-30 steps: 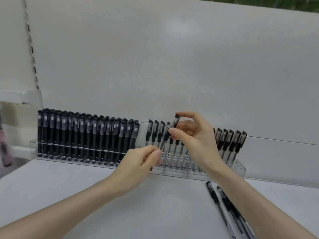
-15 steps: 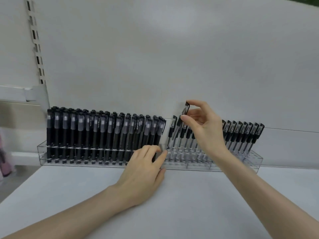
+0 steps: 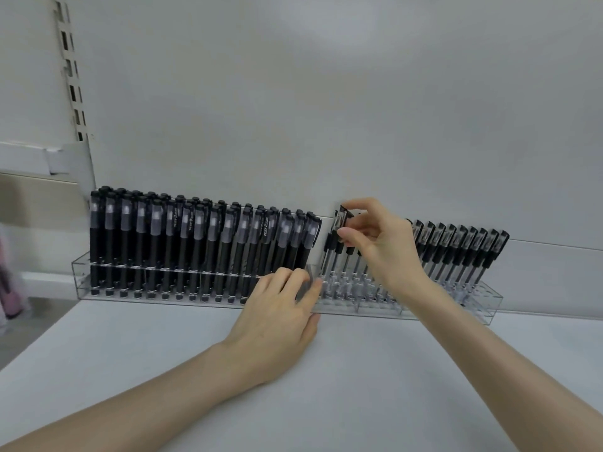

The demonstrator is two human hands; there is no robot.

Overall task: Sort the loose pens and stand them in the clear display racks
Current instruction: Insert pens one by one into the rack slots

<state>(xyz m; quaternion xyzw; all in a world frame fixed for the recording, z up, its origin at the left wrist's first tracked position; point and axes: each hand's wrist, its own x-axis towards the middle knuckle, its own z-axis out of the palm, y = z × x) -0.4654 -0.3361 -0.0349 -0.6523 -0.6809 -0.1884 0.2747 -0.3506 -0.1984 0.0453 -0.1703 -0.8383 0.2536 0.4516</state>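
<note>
Two clear display racks stand side by side against the back wall. The left rack [image 3: 81, 265] is packed with several black pens with frosted caps [image 3: 195, 243]. The right rack [image 3: 486, 308] holds several clear-barrelled pens with black caps [image 3: 470, 252]. My right hand [image 3: 381, 249] pinches the black cap of one pen [image 3: 341, 218] that stands at the left end of the right rack. My left hand [image 3: 277, 318] rests on the shelf, with its fingers curled round the front edge where the two racks meet.
The racks sit on a white shelf [image 3: 359, 386] backed by a plain white panel. A slotted shelving upright [image 3: 70, 76] runs up the wall at the left. The shelf's left edge drops away to the floor near a pink object [image 3: 8, 288].
The view has shifted up and left, so the loose pens on the shelf at the lower right have left the frame. My right hand has kept its pinch on the pen's cap. My left hand moved to the racks' joint.
</note>
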